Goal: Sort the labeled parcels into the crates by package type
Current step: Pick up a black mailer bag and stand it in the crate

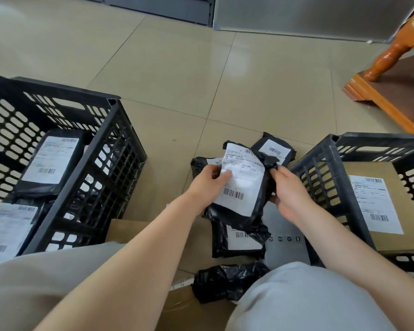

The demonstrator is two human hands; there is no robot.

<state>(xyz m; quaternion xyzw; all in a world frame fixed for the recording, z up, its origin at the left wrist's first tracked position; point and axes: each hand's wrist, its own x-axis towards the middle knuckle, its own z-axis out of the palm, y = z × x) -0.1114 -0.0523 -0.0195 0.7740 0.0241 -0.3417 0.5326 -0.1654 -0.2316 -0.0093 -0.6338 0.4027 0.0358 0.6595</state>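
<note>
A black poly-bag parcel [245, 187] with a white barcode label is held up between both hands above the floor pile. My left hand [207, 185] grips its left edge with the thumb on the label. My right hand [289, 192] holds its right side. More black bag parcels lie on the floor: one behind [274, 149], one under [239, 242], one crumpled near my knee [225, 281]. The left black crate [101, 149] holds black bag parcels [50, 163]. The right black crate [320, 168] holds a brown cardboard box [382, 206] with a label.
Flat cardboard boxes [127, 229] and a grey box [285, 237] lie on the tiled floor between the crates, under the bags. A wooden furniture leg and base [387, 75] stand at the back right. A grey cabinet [296, 13] lines the far wall.
</note>
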